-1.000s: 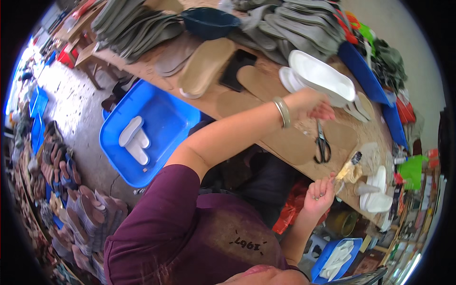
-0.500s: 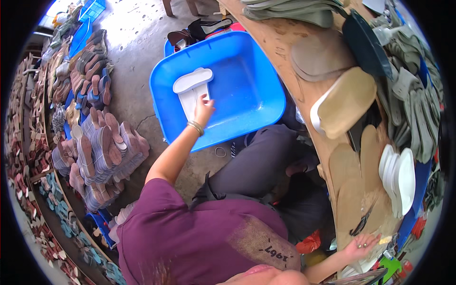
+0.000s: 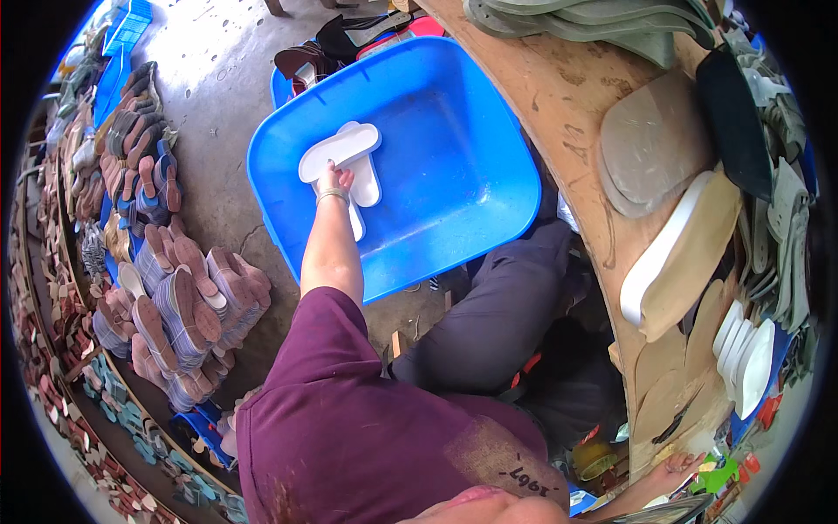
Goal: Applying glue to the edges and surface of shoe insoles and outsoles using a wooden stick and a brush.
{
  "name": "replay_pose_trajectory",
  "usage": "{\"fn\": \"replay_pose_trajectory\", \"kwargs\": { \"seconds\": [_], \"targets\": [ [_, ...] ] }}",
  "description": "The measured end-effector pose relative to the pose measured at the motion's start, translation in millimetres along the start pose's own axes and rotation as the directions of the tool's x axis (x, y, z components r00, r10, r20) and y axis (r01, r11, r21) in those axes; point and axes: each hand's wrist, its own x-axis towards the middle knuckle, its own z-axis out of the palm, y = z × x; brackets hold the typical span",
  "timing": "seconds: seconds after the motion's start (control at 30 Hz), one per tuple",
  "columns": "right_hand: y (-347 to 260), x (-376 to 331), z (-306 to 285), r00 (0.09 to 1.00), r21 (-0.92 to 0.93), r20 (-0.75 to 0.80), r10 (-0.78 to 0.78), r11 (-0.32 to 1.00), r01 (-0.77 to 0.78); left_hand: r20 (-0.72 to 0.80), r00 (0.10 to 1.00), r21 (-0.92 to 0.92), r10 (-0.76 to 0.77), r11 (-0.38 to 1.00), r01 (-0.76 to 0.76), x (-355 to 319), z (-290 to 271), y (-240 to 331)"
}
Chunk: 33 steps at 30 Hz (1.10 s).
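Observation:
Inside the large blue basin [image 3: 454,236], several white shoe soles lie crossed over one another. My left hand [image 3: 334,181] reaches in from below, its fingers closed at the near edge of the top white sole [image 3: 342,150]. Under that one, a second white sole [image 3: 368,185] sticks out toward me. My right hand [image 3: 676,465] is at the near end of the wooden table [image 3: 567,131], low on the right, fingers apart and nothing visible in them. Close to it are black scissors [image 3: 670,428] and a green item [image 3: 717,474].
On the table lie tan insoles [image 3: 690,262], a dark sole [image 3: 733,122], stacked white soles [image 3: 742,358] and grey-green soles [image 3: 594,22]. Bundled striped soles [image 3: 188,306] stand on the floor at left, before shelves of shoe parts. Dark shoes [image 3: 319,57] sit behind the basin.
My left hand has moved left and up to the top white sole, which now lies more tilted across the others. My right hand has drawn lower. The whole view has shifted somewhat.

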Motion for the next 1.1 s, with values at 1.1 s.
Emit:
{"fn": "replay_pose_trajectory", "kwargs": {
  "seconds": [1.1],
  "targets": [
    [39, -234, 165, 0.552, 0.096, 0.834, -0.003, 0.986, -0.139, 0.858, 0.341, -0.296, 0.385, 0.912, -0.283, -586, -22, -41]
  ]
}}
